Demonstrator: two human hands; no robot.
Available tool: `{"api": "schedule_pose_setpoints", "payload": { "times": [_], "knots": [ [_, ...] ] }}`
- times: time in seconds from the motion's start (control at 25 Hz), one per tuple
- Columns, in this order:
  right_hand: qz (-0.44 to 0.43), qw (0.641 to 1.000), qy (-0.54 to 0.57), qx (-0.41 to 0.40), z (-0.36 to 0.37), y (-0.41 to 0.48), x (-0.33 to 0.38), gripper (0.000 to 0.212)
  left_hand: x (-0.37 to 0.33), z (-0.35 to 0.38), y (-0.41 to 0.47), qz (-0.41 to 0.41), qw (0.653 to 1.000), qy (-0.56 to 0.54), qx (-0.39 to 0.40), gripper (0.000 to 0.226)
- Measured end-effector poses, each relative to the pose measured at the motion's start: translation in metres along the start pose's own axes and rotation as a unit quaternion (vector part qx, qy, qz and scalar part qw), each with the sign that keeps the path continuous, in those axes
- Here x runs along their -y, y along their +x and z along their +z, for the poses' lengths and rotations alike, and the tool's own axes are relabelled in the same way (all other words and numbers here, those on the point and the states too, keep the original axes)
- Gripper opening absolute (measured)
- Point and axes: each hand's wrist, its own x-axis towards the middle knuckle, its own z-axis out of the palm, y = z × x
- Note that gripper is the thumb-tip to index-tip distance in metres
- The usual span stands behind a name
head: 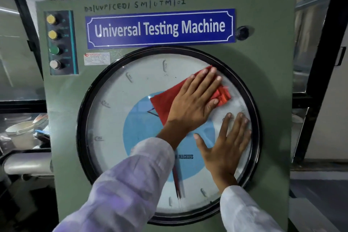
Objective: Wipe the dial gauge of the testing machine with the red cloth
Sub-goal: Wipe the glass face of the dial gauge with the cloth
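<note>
The large round dial gauge point(113, 118) has a black rim, a white scale and a blue centre, and fills the green front panel of the testing machine point(273, 62). My left hand point(192, 103) lies flat on the red cloth point(163, 100) and presses it against the upper right of the glass. Part of the cloth shows left of that hand, and a bunched part shows past the fingers. My right hand point(224, 147) rests flat on the glass at the lower right with its fingers spread and nothing in it. A red pointer point(177, 184) hangs down under the glass.
A blue "Universal Testing Machine" sign point(160, 28) sits above the dial. A column of push buttons point(53, 43) is at the panel's upper left, and a black knob point(242, 33) at its upper right. Bowls and clutter point(24, 128) lie on a ledge to the left.
</note>
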Motion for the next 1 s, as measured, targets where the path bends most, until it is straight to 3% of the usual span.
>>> {"api": "schedule_pose_setpoints", "payload": {
  "times": [0.12,0.24,0.4,0.48,0.6,0.68,0.76,0.84,1.0],
  "knots": [
    [-0.03,0.999,-0.027,0.031,0.0,0.0,-0.009,0.108,0.066,-0.022,-0.034,-0.152,0.988,0.011,-0.024,0.062],
    [-0.067,0.995,-0.045,0.052,0.001,-0.002,-0.017,0.104,0.114,-0.043,-0.084,-0.309,0.95,0.007,-0.046,0.065],
    [-0.047,0.996,-0.041,0.063,0.001,-0.005,-0.015,0.102,0.1,-0.041,-0.076,-0.382,0.921,-0.003,-0.075,0.065],
    [-0.05,0.996,-0.037,0.057,0.002,-0.006,-0.014,0.101,0.075,-0.031,-0.043,-0.337,0.938,-0.009,-0.078,0.064],
    [-0.066,0.997,-0.026,0.031,0.004,-0.008,-0.016,0.1,0.014,-0.009,0.006,-0.123,0.991,-0.007,-0.045,0.063],
    [-0.069,0.997,-0.028,0.029,0.004,-0.008,-0.018,0.102,-0.019,0.002,0.023,0.0,1.0,0.001,-0.007,0.063],
    [-0.069,0.996,-0.035,0.034,0.003,-0.007,-0.019,0.103,-0.019,0.002,0.028,0.054,0.998,-0.003,0.013,0.062],
    [-0.068,0.997,-0.029,0.036,0.002,-0.008,-0.018,0.103,0.005,-0.005,0.022,0.063,0.998,0.001,0.005,0.063],
    [-0.067,0.997,-0.022,0.037,-0.001,-0.005,-0.017,0.103,0.076,-0.025,-0.029,-0.109,0.994,-0.006,-0.018,0.068]
  ]
}}
